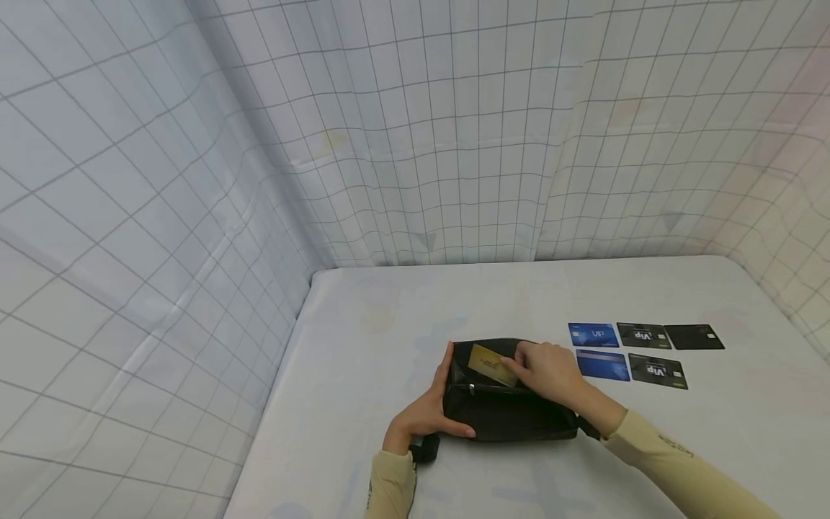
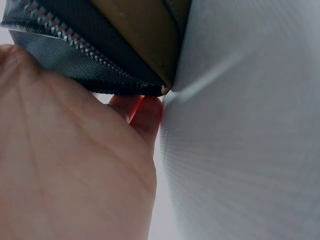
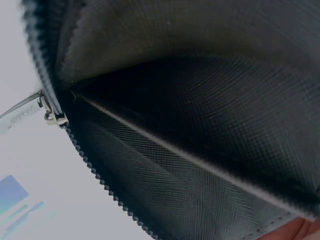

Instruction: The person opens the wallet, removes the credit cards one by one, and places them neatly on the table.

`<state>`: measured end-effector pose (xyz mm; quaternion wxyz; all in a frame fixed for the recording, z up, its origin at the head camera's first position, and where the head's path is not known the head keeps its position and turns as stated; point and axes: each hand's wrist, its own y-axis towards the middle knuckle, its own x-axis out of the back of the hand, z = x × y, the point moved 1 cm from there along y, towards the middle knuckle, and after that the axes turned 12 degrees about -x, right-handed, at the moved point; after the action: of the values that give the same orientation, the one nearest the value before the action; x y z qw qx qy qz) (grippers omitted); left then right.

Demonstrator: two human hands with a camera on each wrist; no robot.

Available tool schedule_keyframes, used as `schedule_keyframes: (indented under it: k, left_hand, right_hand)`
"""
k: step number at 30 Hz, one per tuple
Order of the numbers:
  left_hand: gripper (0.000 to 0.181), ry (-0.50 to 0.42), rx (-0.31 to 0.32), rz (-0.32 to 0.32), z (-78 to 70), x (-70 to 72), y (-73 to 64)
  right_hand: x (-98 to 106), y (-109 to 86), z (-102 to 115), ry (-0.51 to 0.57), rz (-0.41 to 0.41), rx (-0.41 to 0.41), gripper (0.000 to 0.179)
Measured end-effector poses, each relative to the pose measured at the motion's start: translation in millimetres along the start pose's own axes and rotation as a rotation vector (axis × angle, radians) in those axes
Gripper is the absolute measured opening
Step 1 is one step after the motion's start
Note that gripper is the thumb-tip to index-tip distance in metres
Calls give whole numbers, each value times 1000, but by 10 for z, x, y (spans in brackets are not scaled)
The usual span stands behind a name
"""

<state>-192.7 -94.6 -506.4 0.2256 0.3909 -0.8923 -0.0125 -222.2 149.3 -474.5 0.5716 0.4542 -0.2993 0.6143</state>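
Blk pouch (image 1: 512, 422) sits on the white table (image 1: 363, 360) near the middle, long side toward the person, zip (image 3: 107, 187) undone so the mouth gapes; R wrist view shows the lining w/ a divider (image 3: 195, 160) across it. L hand (image 1: 424, 414) is spread: fingers fairly straight along the pouch's left end, thumb out on its near face, prob. to brace it b/c a light, soft pouch would slide or fold. R hand (image 1: 551, 371) comes in from the right over the mouth, fingers bent, pinching the right end of the gold card (image 1: 486, 364); thumb's on top, fingers beneath can't be seen. Card lies slantwise over the opening, far end to the left; an end grip leaves most of its face uncovered. R of the pouch, 5 cards lie flat, apart from it: far row = blue VIP card (image 1: 593, 334), blk VIP card (image 1: 644, 336), plain blk card (image 1: 694, 336); near row = striped blue card (image 1: 603, 365) + another blk VIP card (image 1: 658, 371). Prob. spread so each is easy to see & pick up.
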Motion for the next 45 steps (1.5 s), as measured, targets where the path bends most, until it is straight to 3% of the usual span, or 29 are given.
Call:
schedule_keyframes:
  k: [33,36,42,45]
  left_hand:
    - [128,-11,0,-4,-5,22,12]
    - [129,-20,-7,-17,32,15,11]
    - [128,9,5,-34,310,-24,-1]
    - [129,-5,11,-28,228,-10,3]
  right_hand:
    - [82,-3,-19,161,24,8,37]
    - [85,-8,-24,183,19,13,37]
    - [81,-16,-38,211,12,15,37]
    - [77,-15,-47,214,16,10,36]
